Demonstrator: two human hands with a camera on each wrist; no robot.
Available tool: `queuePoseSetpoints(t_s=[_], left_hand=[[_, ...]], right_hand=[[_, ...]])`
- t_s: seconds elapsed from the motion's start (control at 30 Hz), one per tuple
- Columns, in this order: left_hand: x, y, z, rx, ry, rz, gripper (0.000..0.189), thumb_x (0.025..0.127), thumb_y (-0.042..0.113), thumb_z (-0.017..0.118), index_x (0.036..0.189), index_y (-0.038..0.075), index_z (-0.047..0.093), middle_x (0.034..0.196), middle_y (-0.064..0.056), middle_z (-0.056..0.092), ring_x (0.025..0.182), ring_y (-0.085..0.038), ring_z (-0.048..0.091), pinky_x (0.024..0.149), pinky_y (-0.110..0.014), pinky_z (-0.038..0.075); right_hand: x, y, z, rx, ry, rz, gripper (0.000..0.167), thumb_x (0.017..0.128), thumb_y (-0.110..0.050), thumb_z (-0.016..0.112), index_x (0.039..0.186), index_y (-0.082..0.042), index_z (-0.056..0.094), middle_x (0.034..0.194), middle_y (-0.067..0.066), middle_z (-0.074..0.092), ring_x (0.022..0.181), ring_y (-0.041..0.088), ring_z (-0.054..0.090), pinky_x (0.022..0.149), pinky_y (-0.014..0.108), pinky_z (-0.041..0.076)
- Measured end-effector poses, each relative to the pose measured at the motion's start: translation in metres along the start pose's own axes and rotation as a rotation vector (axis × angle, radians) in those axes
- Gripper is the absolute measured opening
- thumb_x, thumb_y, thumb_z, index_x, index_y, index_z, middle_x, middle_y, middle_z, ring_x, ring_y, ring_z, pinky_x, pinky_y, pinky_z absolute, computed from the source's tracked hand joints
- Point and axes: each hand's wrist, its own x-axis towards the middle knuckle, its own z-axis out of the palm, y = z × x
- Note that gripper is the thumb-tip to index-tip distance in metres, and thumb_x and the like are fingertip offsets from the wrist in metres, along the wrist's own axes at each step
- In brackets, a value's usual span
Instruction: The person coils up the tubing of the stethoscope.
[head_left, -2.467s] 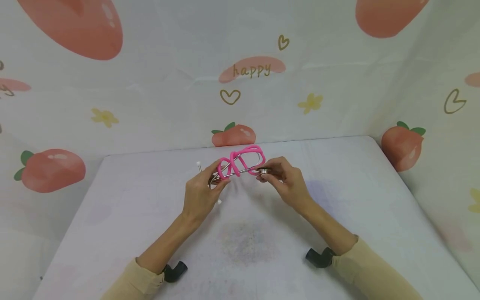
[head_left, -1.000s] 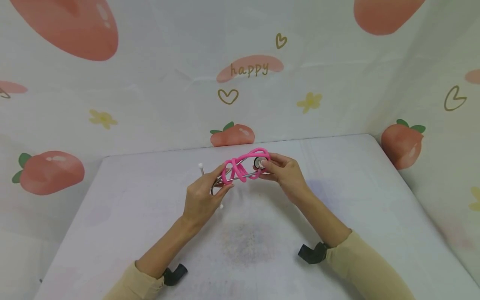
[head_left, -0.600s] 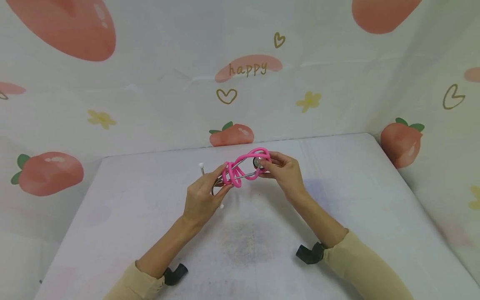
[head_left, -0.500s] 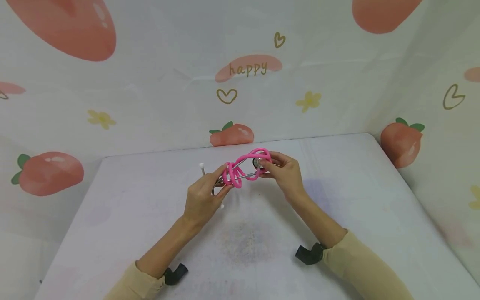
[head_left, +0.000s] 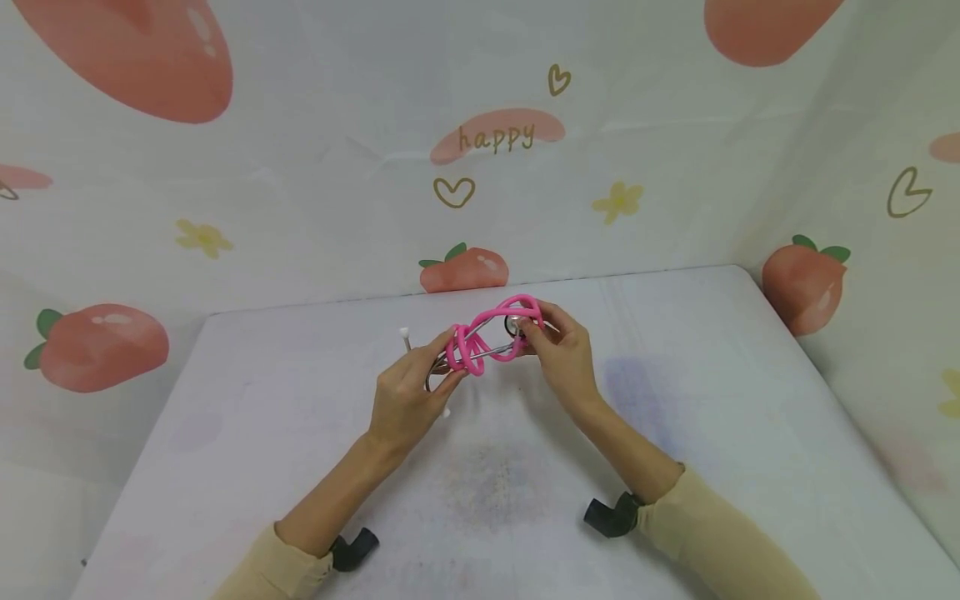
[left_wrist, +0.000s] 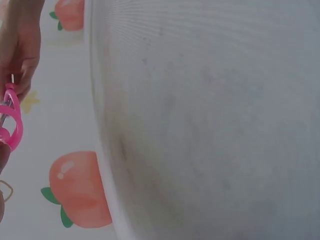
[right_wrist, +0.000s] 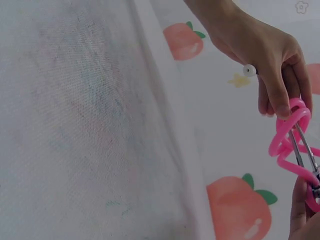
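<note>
A stethoscope with pink tubing [head_left: 467, 353] is held in the air over the table, its tube wound in loops around the metal ear tubes. My left hand [head_left: 405, 392] grips its ear-tube end between thumb and fingers. A white eartip [head_left: 405, 333] sticks out above that hand and another eartip [head_left: 446, 412] below it. My right hand [head_left: 568, 358] holds the far end, thumb at the round chest piece [head_left: 513, 323] beside the tube's bend. The right wrist view shows my left fingertips right at the pink loops [right_wrist: 292, 120]; the left wrist view catches only part of the tubing [left_wrist: 18, 122].
Beneath both hands lies a white-covered table [head_left: 300, 467] with faint smudges. A white backdrop [head_left: 337, 183] printed with peaches rises behind its far edge. Black angled pieces [head_left: 611, 517] sit by both sleeve cuffs.
The pink loops have slid along the ear tubes toward my left hand and bunched there. The chest piece has turned and moved inside the tube's bend. My right hand has shifted slightly left.
</note>
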Motion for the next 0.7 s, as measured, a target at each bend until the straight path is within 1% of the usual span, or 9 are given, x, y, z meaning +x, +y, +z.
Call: queuePoseSetpoints(t_s=[0.1,0.3,0.43,0.53,0.6,0.63,0.7], left_hand=[[-0.0010,0.0001,0.0007,-0.001,-0.001,0.001,0.064,0.073,0.007,0.088,0.132,0.000,0.061,0.099,-0.013,0.072,0.083,-0.020,0.074,0.071,-0.029,0.060],[-0.0029,-0.0010,0.0016,-0.009,-0.001,0.009,0.064,0.073,0.007,0.088,0.131,0.000,0.062,0.097,-0.013,0.072,0.081,-0.020,0.074,0.071,-0.029,0.060],[-0.0034,-0.0014,0.0014,-0.005,-0.005,0.013,0.063,0.074,0.009,0.088,0.131,0.000,0.062,0.097,-0.012,0.072,0.081,-0.020,0.074,0.072,-0.029,0.060],[-0.0034,-0.0013,0.0013,0.002,-0.012,0.019,0.061,0.076,0.012,0.087,0.131,0.000,0.062,0.097,-0.012,0.072,0.081,-0.020,0.074,0.072,-0.030,0.060],[-0.0034,-0.0013,0.0015,0.000,-0.014,0.022,0.059,0.079,0.015,0.085,0.131,0.001,0.062,0.096,-0.011,0.072,0.081,-0.020,0.074,0.072,-0.030,0.060],[-0.0036,-0.0013,0.0016,-0.001,-0.015,0.023,0.058,0.079,0.016,0.084,0.131,0.001,0.062,0.096,-0.011,0.072,0.081,-0.020,0.074,0.072,-0.030,0.060],[-0.0039,-0.0011,0.0017,0.000,-0.020,0.019,0.058,0.080,0.017,0.084,0.131,0.001,0.062,0.096,-0.011,0.072,0.081,-0.019,0.074,0.072,-0.029,0.060]], right_hand=[[-0.0014,0.0012,0.0009,-0.008,0.000,0.001,0.033,0.095,-0.013,0.069,0.125,0.000,0.063,0.111,0.020,0.065,0.085,0.018,0.071,0.078,0.032,0.060],[-0.0012,0.0027,0.0001,0.052,-0.017,0.020,0.032,0.091,-0.009,0.073,0.121,0.000,0.064,0.104,0.017,0.066,0.075,0.021,0.071,0.076,0.037,0.061],[-0.0006,0.0036,-0.0009,0.060,-0.030,0.023,0.033,0.090,-0.010,0.074,0.120,0.000,0.065,0.099,0.017,0.069,0.073,0.022,0.073,0.076,0.039,0.061],[-0.0010,0.0053,-0.0008,0.026,-0.024,0.000,0.033,0.090,-0.011,0.075,0.120,-0.001,0.065,0.100,0.017,0.071,0.076,0.028,0.073,0.073,0.038,0.061],[-0.0017,0.0076,-0.0001,-0.027,-0.014,-0.033,0.033,0.090,-0.013,0.075,0.120,-0.003,0.065,0.102,0.015,0.071,0.079,0.032,0.073,0.071,0.037,0.061],[-0.0031,0.0045,0.0015,-0.062,-0.010,-0.049,0.032,0.090,-0.011,0.074,0.120,-0.002,0.064,0.103,0.015,0.070,0.080,0.035,0.073,0.070,0.035,0.061],[-0.0032,0.0063,0.0033,-0.108,-0.005,-0.075,0.032,0.091,-0.007,0.072,0.122,-0.001,0.062,0.107,0.018,0.068,0.083,0.041,0.071,0.069,0.033,0.061]])
